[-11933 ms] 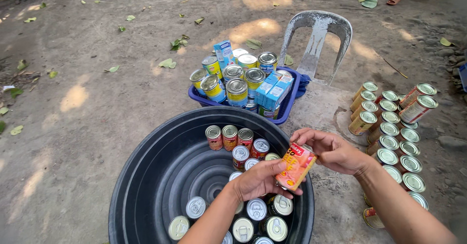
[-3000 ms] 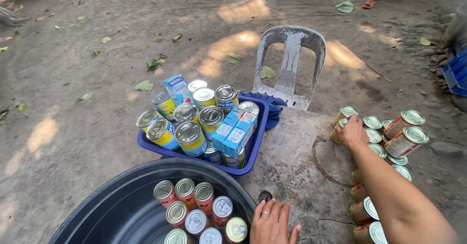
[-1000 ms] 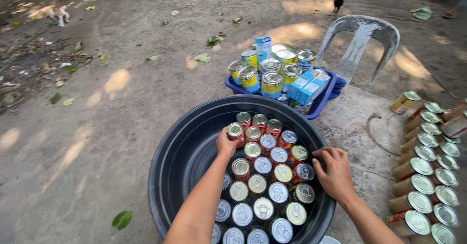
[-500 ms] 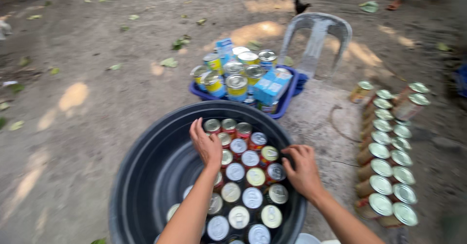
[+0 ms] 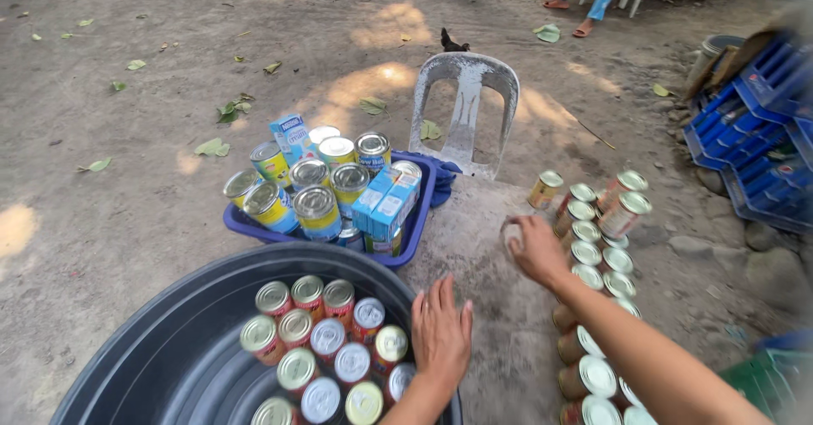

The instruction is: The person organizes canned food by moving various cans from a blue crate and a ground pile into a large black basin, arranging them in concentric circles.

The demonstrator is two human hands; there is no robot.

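Note:
My left hand point(image 5: 440, 333) lies flat with its fingers spread on the near right rim of a big black tub point(image 5: 161, 340). Inside the tub, several small red and gold cans point(image 5: 326, 344) stand upright in tight rows. My right hand point(image 5: 537, 249) reaches out over the concrete slab point(image 5: 483, 306) and is closed around a small can point(image 5: 510, 234), which is blurred. It hovers just left of a long double row of gold cans point(image 5: 593, 260) lying on the slab.
A blue basket point(image 5: 417, 222) holding yellow-and-blue cans and blue cartons sits behind the tub. Beyond it stands a white plastic chair point(image 5: 464, 95), with a dark chicken point(image 5: 453, 42) behind. Blue crates point(image 5: 754, 129) are stacked at the right. Another person's feet point(image 5: 584, 6) are at the top.
Both hands have left the cans in the tub. My right hand swung right to the row of cans and closed on one. My left hand came to rest on the rim.

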